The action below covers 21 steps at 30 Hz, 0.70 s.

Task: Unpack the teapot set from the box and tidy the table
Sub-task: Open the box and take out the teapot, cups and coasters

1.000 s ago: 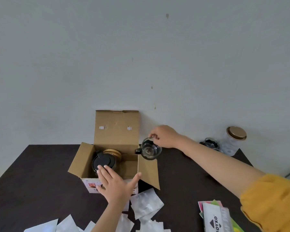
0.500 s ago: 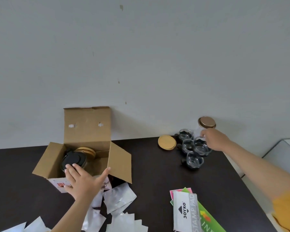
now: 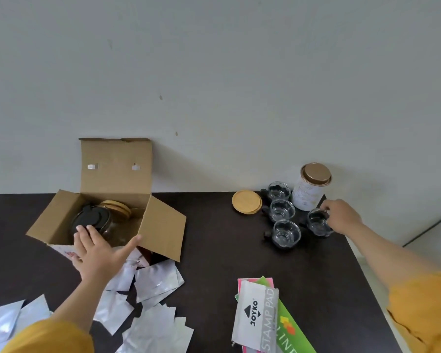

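My right hand (image 3: pixel 343 217) pinches a glass cup (image 3: pixel 318 222) at far right, beside three others. Left hand (image 3: pixel 97 248) lies flat, fingers straight, on the box (image 3: pixel 161 225) rim. Teapot (image 3: pixel 94 221) inside: glass, fragile, slippery; grab its handle.

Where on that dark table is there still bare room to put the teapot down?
The widest bare stretch lies mid-table, between the cardboard box and the glass cups, behind the stamp pad packet. Another strip runs left of the box. It is crowded near the silver pouches and around the cups, wooden coaster and tin.
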Available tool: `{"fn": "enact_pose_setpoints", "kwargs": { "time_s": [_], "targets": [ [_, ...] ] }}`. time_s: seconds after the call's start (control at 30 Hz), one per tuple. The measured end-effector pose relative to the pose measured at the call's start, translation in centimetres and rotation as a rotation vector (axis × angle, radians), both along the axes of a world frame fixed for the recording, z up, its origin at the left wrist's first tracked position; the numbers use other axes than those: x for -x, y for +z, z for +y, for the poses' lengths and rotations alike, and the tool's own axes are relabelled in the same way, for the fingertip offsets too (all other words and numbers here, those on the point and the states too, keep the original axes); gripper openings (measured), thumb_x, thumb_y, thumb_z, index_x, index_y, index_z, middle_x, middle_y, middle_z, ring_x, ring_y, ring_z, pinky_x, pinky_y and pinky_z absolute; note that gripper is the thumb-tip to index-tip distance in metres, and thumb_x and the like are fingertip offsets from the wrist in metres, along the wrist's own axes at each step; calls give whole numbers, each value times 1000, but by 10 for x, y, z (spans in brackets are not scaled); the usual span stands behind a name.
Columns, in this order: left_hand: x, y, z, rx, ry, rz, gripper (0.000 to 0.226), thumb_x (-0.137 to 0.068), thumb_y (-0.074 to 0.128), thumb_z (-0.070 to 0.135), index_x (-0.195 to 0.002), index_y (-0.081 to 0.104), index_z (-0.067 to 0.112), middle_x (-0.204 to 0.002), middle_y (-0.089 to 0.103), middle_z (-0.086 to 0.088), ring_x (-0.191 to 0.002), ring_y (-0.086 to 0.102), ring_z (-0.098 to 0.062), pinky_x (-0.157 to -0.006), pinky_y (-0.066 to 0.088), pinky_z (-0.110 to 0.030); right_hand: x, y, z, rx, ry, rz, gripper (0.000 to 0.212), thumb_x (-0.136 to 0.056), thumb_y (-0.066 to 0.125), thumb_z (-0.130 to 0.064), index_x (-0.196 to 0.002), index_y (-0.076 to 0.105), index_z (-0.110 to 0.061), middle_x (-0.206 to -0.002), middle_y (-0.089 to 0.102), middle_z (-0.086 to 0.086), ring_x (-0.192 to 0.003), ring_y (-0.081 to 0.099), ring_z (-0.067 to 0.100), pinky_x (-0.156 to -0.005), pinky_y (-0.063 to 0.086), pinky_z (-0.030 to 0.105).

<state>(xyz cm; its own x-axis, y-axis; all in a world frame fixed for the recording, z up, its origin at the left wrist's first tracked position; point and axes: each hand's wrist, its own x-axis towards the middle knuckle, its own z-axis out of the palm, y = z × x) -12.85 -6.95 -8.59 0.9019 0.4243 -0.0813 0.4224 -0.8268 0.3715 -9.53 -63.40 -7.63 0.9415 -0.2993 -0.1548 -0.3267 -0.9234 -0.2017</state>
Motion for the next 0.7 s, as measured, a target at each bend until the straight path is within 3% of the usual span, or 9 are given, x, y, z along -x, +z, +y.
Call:
{"fn": "enact_pose_setpoints", "kwargs": {
  "time_s": [0.17,0.33,0.43,0.57,0.7],
  "targets": [
    [-1,-3,0,-17,9,5,144,-42,26,101,-150,-3,10,-159,-11,-8,-146,-13,-23,-114,2,-56,-7,-28,-3,-32,-17,35,34,-77,56,2,-99,62,-23,-96,56,6,-82,55,26,-59,40,30],
    [-1,-4,1,-21,18,-4,142,-46,29,100,-150,-3,9,-159,-11,-7,-146,-13,-23,-115,3,-56,-17,-43,-6,-120,-81,-31,37,-78,54,6,-100,66,-21,-102,61,10,-85,56,27,-69,51,37],
    [-1,-5,0,-25,26,-14,142,-44,26,99,-150,-3,10,-159,-11,-7,-146,-13,-22,-115,3,-55,-21,-45,-9,-178,-106,-73,41,-79,51,7,-103,69,-21,-108,65,10,-87,54,25,-70,45,33],
    [-1,-8,1,-18,30,-32,141,-45,27,99,-150,-1,10,-160,-9,-7,-146,-12,-23,-115,3,-56,-21,-41,-11,-230,-147,-116,37,-88,48,0,-112,68,-20,-120,64,10,-108,58,31,-84,47,35],
    [0,-7,1,1,26,-49,142,-44,28,99,-150,0,10,-160,-8,-7,-146,-11,-23,-114,4,-57,-15,-32,-8,-240,-178,-148,29,-95,48,-9,-118,64,-13,-122,63,14,-113,56,33,-91,45,37]
  ]
}}
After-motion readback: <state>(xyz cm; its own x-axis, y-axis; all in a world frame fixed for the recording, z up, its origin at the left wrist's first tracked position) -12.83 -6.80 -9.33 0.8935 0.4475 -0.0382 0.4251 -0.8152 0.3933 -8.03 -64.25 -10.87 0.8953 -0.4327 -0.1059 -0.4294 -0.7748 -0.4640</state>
